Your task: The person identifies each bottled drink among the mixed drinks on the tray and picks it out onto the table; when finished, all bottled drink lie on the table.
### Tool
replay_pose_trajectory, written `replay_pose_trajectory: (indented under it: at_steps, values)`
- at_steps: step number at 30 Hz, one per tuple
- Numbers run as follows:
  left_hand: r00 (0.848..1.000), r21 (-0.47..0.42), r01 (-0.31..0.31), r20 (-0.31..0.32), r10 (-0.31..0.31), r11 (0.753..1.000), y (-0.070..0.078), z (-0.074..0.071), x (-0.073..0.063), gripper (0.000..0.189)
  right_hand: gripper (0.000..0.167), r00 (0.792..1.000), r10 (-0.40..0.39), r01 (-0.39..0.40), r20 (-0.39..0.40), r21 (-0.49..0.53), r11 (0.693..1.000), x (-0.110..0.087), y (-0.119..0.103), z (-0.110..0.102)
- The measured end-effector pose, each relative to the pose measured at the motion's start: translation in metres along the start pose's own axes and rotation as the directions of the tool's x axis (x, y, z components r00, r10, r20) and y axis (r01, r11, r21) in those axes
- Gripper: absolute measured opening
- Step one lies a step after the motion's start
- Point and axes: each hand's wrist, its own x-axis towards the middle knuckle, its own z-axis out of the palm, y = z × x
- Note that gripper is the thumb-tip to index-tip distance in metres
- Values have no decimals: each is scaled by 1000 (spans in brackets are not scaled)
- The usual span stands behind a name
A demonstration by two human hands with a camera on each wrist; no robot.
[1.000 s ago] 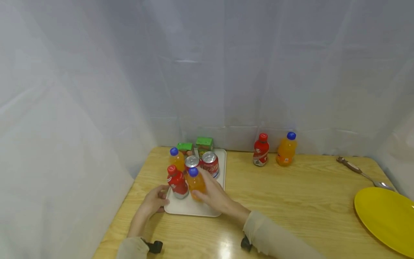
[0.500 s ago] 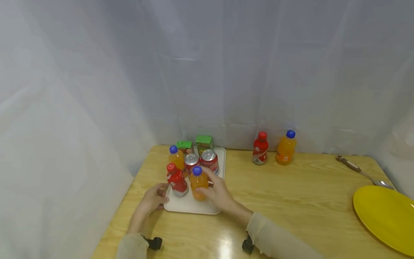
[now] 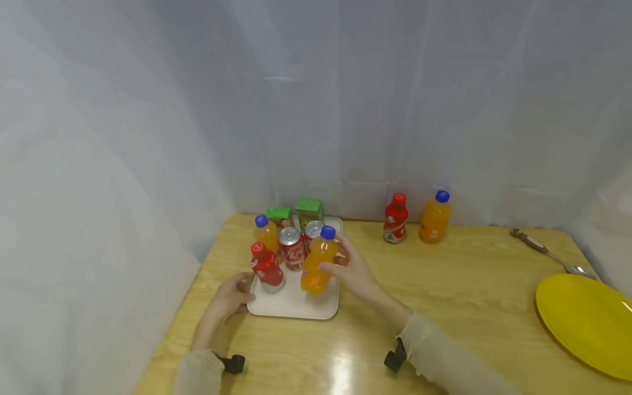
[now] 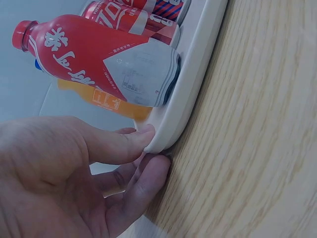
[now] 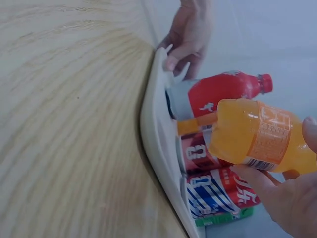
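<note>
My right hand (image 3: 353,271) grips an orange soda bottle (image 3: 318,263) with a blue cap. In the right wrist view this orange bottle (image 5: 260,134) is tilted and raised off the white tray (image 3: 296,307). Thumb and fingers of my left hand (image 3: 229,296) pinch the tray's left edge, plainly seen in the left wrist view. Standing on the tray near that hand is a red-capped bottle (image 4: 94,57) with a red and clear body. Behind it are a second orange bottle (image 3: 266,236), two red soda cans (image 3: 292,249) and two green-topped boxes (image 3: 308,211), partly hidden.
Against the back curtain stand another red bottle (image 3: 396,219) and another orange bottle (image 3: 435,219). A brown-handled spoon (image 3: 548,252) lies at the far right, beside a yellow plate (image 3: 587,323). White sheeting borders the wooden table (image 3: 444,307) at left and back.
My right hand has lifted the orange bottle from the tray's front part and moved it to the right, tilting it. The left hand keeps its hold on the tray edge.
</note>
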Motion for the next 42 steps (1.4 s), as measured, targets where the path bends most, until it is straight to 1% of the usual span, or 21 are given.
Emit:
replay_pose_trajectory:
  at_steps: [2,12,16,24,26,30,35,38,41,42]
  values:
    - [1000,-3,1,-1,-1,1000,0,-1,1,60,80,1000,29,-29,4,26,999,0,-5,-7]
    - [1000,-3,-9,18,9,1000,0,-2,1,60,77,996,88,-92,32,122,988,-2,-21,-32]
    - [1000,4,-3,16,3,1000,1,-3,1,60,74,993,110,-116,47,132,984,-3,-23,-43]
    - [1000,10,-10,28,9,1000,1,-1,1,60,69,982,185,-188,37,119,975,-8,-17,-67]
    - [1000,12,-15,21,15,1000,1,-1,1,59,69,982,184,-188,41,127,974,-8,-18,-72]
    - [999,16,-25,28,24,1000,2,-2,-1,58,71,984,173,-179,50,144,973,-9,-20,-82]
    - [999,50,-6,35,5,999,2,-7,-4,57,74,981,175,-184,83,127,975,-10,-21,-91]
    - [999,67,-2,40,-1,998,2,-7,-3,56,73,980,186,-195,76,127,973,-11,-20,-98]
    - [999,57,-5,55,2,998,2,-3,0,56,71,979,194,-201,61,124,972,-10,-18,-105]
    - [998,55,-4,58,0,998,3,-3,-1,56,71,980,192,-197,55,127,972,-12,-19,-106]
